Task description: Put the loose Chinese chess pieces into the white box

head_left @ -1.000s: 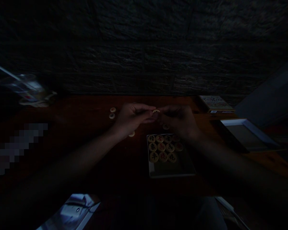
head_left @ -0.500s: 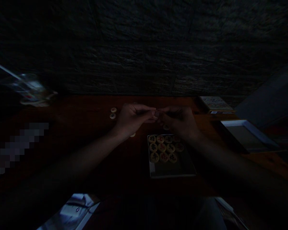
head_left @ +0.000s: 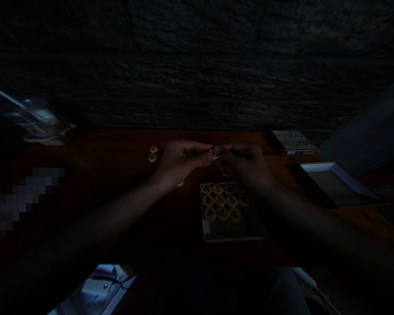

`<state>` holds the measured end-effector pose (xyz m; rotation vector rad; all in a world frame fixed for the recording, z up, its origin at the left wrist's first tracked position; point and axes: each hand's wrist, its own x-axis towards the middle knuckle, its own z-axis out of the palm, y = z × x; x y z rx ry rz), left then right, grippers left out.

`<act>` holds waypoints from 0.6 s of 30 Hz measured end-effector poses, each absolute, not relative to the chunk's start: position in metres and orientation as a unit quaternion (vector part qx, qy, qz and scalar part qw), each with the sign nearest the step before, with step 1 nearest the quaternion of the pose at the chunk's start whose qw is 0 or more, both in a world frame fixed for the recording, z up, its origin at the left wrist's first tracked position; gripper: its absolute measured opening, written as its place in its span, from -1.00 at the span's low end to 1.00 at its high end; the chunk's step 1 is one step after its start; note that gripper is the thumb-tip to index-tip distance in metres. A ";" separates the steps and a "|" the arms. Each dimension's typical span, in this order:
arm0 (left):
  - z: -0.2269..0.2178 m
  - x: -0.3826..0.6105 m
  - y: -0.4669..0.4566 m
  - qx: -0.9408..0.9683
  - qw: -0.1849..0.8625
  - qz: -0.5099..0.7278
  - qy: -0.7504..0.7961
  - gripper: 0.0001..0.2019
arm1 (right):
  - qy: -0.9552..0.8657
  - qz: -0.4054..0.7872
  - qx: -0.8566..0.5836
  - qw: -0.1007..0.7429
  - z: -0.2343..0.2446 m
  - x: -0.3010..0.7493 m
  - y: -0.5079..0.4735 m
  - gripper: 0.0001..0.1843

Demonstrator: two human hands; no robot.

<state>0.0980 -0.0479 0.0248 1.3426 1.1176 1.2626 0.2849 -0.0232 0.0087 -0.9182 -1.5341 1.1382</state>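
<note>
The scene is very dark. My left hand (head_left: 180, 161) and my right hand (head_left: 243, 162) meet fingertip to fingertip above a dark wooden table (head_left: 118, 175). Both are closed in a pinch around a small pale disc (head_left: 214, 155), mostly hidden between the fingers. Just below the hands lies a shallow box tray (head_left: 233, 234) holding several round wooden game pieces (head_left: 220, 201) marked with red and black characters, laid in rows. Two loose pieces (head_left: 153, 154) lie on the table left of my left hand.
A flat printed box (head_left: 293, 141) lies at the back right, with an open white-rimmed box lid (head_left: 338, 183) nearer. Clear plastic items (head_left: 36, 120) sit at the back left. A dark stone wall stands behind the table. A pale object (head_left: 95, 291) lies at the bottom edge.
The pale disc was clearly visible between the fingertips a second ago; the fingers have since closed round it, hiding most of it. The hands have barely moved.
</note>
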 end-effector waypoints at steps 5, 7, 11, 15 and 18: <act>0.029 0.097 -0.049 0.503 0.500 0.503 0.495 -0.75 | -0.638 0.467 -0.364 0.492 0.006 0.286 -0.020 -0.61; 0.029 0.097 -0.049 0.513 0.489 0.501 0.497 -0.72 | -0.645 0.466 -0.357 0.490 0.006 0.286 -0.021 -0.59; 0.029 0.096 -0.051 0.542 0.454 0.503 0.497 -0.69 | -0.642 0.464 -0.367 0.487 0.008 0.286 -0.024 -0.58; 0.026 0.096 -0.048 0.562 0.442 0.521 0.467 -0.73 | -0.638 0.458 -0.370 0.496 0.009 0.285 -0.024 -0.59; 0.025 0.097 -0.047 0.558 0.453 0.534 0.445 -0.80 | -0.640 0.451 -0.374 0.497 0.009 0.285 -0.023 -0.61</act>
